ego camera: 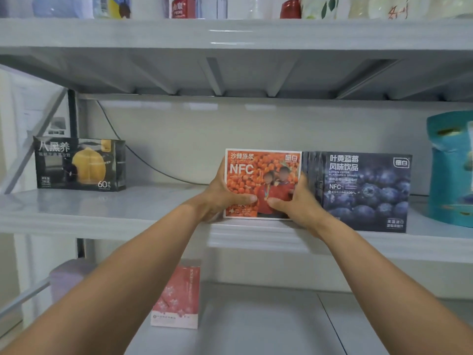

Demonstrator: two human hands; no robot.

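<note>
A: What do the hands have?

B: Both hold the orange box [262, 175]. The left hand [224, 194] grips its left side, with the thumb lying across the front. The right hand [298, 201] grips its right side, and its thumb is on the front too. The two thumb tips nearly meet, low on the box.

A: Where is the box?

B: It stands up straight at the near edge of the middle shelf [128, 208], with its picture side facing us. I cannot tell if its bottom sits on the shelf or is a tiny bit above it.

A: What is next to it?

B: A blue box [363, 190] is right beside it on the right, also standing up. The right hand's fingers go in between the two boxes.

A: Anything else on that shelf?

B: A black box [79, 165] stands far off to the left, near the back. A bag [450, 170] stands at the right end, past the blue box.

A: And lower down?

B: A pink box [176, 295] stands on the low shelf [256, 316], under the arms. Blurry bottles and bags sit on the top shelf.
</note>
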